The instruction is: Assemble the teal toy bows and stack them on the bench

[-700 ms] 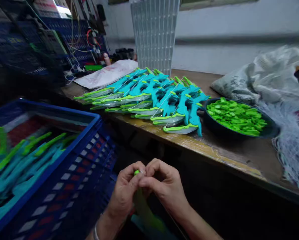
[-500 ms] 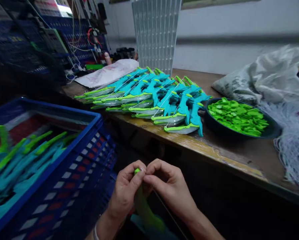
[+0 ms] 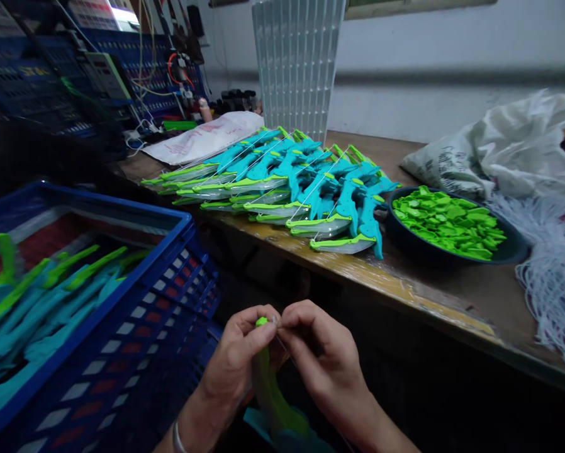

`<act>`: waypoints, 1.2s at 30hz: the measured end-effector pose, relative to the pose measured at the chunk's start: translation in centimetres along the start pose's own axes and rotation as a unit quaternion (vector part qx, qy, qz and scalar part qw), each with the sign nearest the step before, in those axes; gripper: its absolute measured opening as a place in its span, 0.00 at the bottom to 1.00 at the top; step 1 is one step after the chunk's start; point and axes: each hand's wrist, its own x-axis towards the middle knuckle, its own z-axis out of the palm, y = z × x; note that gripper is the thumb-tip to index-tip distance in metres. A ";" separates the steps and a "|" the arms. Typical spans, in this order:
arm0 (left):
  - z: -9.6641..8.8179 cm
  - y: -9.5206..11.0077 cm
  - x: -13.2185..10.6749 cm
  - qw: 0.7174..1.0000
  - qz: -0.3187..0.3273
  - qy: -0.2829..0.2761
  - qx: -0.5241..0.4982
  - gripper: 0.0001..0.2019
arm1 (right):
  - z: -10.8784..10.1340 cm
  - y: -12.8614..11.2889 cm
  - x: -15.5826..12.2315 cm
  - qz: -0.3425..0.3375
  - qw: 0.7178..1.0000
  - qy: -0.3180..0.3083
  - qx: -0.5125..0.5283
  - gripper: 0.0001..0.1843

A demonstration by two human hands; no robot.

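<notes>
Blue crate (image 3: pixel 164 246) of teal-and-green toy parts (image 3: pixel 51 308), dark bowl (image 3: pixel 516 246) of green pieces (image 3: pixel 447 223), toy bow (image 3: pixel 270 393) below the table (image 3: pixel 475 283) edge, tip upward in view, long axis slightly slanted, left hand (image 3: pixel 235 352) gripping it, right hand (image 3: pixel 327 358) pinching string (image 3: pixel 283 345)

A white wall (image 3: pixel 433 44), crossed by a grey horizontal band (image 3: pixel 428 77), stands behind the brown workbench (image 3: pixel 487 296) (its front edge (image 3: pixel 381 283) worn and yellowish). Shadow fills the space beneath; a bright patch (image 3: pixel 124 19) glows at upper left.
</notes>
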 end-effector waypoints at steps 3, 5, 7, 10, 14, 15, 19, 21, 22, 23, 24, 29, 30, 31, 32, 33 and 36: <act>-0.2 0.4 -0.1 0.999 -0.005 -0.032 0.007 0.09 | -0.7 -0.3 -0.1 -0.078 0.992 -0.033 -0.094 0.06; -0.3 0.5 -0.2 0.999 0.002 -0.043 0.015 0.09 | -0.9 -0.5 -0.1 -0.069 0.991 -0.027 -0.108 0.05; -0.3 0.5 -0.3 0.999 0.014 -0.046 0.026 0.10 | -0.8 -0.6 -0.3 -0.038 0.993 -0.027 -0.112 0.05; -0.2 0.6 -0.4 0.998 0.020 -0.051 0.037 0.11 | -0.6 -0.5 -0.7 -0.038 0.990 -0.034 -0.128 0.08; -0.1 0.9 -0.4 0.998 -0.016 -0.051 0.014 0.10 | -0.9 -0.3 -0.2 -0.184 0.952 -0.058 -0.236 0.06; -0.1 1.0 -0.4 0.999 -0.027 -0.037 0.003 0.09 | -1.1 -0.3 0.1 -0.219 0.937 -0.073 -0.263 0.07; -0.1 1.4 -0.2 0.998 -0.063 -0.009 -0.008 0.13 | -1.6 -0.9 1.1 -0.270 0.903 -0.157 -0.295 0.08; -0.1 1.3 -0.1 0.998 -0.065 -0.015 0.008 0.13 | -1.5 -1.1 1.1 -0.263 0.900 -0.165 -0.307 0.09; 0.0 1.2 -0.1 0.998 -0.058 -0.012 0.014 0.12 | -1.5 -1.2 1.0 -0.257 0.900 -0.154 -0.316 0.10; 0.0 1.0 -0.1 0.999 -0.046 -0.004 0.019 0.12 | -1.4 -1.3 0.8 -0.246 0.904 -0.138 -0.321 0.10; 0.0 0.9 -0.2 0.999 -0.032 0.002 0.027 0.12 | -1.4 -1.4 0.5 -0.224 0.914 -0.125 -0.314 0.10; -0.2 0.5 -0.3 0.991 0.015 -0.019 0.129 0.10 | -2.0 -2.4 0.2 0.011 0.977 -0.130 -0.169 0.06; -0.3 0.7 -0.3 0.988 0.016 -0.024 0.151 0.10 | -2.2 -2.5 0.4 0.043 0.978 -0.132 -0.153 0.06; -0.4 0.8 -0.3 0.985 0.018 -0.028 0.172 0.10 | -2.3 -2.6 0.5 0.061 0.979 -0.130 -0.145 0.06; -0.4 1.0 -0.2 0.981 0.022 -0.032 0.192 0.09 | -2.4 -2.6 0.7 0.070 0.979 -0.127 -0.142 0.06; -0.5 1.1 -0.2 0.977 0.027 -0.037 0.210 0.09 | -2.3 -2.5 0.8 0.072 0.980 -0.122 -0.142 0.07; -0.5 1.6 -0.1 0.963 0.041 -0.040 0.263 0.07 | -1.9 -1.9 0.8 0.058 0.983 -0.104 -0.143 0.08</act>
